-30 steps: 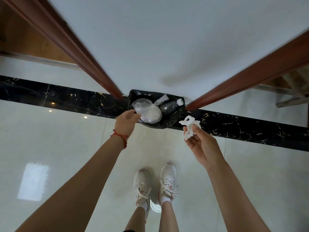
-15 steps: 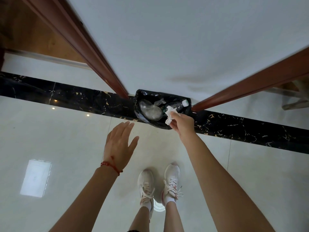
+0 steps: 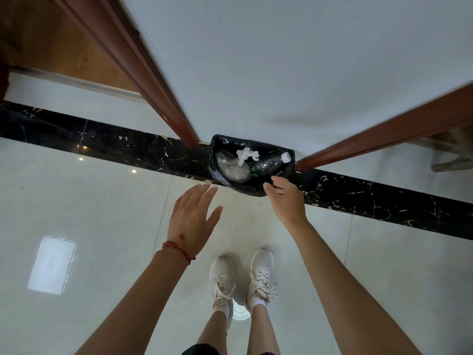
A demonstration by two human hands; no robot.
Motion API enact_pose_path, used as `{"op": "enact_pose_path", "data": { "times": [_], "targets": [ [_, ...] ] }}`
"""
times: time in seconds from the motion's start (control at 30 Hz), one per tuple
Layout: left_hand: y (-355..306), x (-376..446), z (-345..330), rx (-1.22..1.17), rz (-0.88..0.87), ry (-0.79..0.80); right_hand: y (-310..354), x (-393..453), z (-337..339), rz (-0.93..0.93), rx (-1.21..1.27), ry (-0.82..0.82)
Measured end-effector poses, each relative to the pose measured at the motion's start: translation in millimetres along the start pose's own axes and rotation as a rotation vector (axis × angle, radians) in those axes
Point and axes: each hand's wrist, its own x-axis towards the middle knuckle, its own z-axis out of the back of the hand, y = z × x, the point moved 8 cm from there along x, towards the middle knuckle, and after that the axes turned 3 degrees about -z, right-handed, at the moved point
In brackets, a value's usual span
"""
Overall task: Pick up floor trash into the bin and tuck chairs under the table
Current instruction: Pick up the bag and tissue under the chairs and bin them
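Note:
A bin lined with a black bag (image 3: pixel 217 149) stands on the floor against the white wall, between two door frames. Inside it lie a crumpled white tissue (image 3: pixel 246 155), a clear plastic bag (image 3: pixel 231 167) and a plastic bottle (image 3: pixel 271 162). My right hand (image 3: pixel 285 198) hovers just in front of the bin's near rim, fingers loosely bent and holding nothing. My left hand (image 3: pixel 193 217), with a red bracelet at the wrist, is spread flat in the air to the left of the bin and a little nearer to me.
Brown door frames (image 3: pixel 153 80) (image 3: pixel 384 139) slant away on both sides of the bin. A black marble strip (image 3: pixel 371 198) crosses the glossy pale floor. My white sneakers (image 3: pixel 242 278) stand right behind the hands. Part of a wooden piece of furniture (image 3: pixel 453 155) shows at the right edge.
The right hand carried the tissue over the bin and released it; the tissue now lies inside. The left hand let go of the plastic bag and drew back, fingers spread.

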Motion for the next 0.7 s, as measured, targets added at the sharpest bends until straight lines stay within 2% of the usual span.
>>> {"op": "enact_pose_path", "data": {
  "times": [0.13, 0.3, 0.43, 0.7],
  "targets": [
    [-8, -1, 4, -0.002, -0.003, -0.001, 18, -36, 4, 0.257, -0.251, -0.031],
    [-21, -4, 15, 0.011, -0.025, -0.001, 39, -75, 26, 0.467, -0.467, -0.181],
    [-28, -8, 23, 0.041, -0.040, 0.009, 41, -98, 43, 0.511, -0.513, -0.272],
    [-51, -29, 43, 0.111, -0.082, 0.089, 29, -138, 68, 0.455, -0.523, -0.275]
  ]
}}
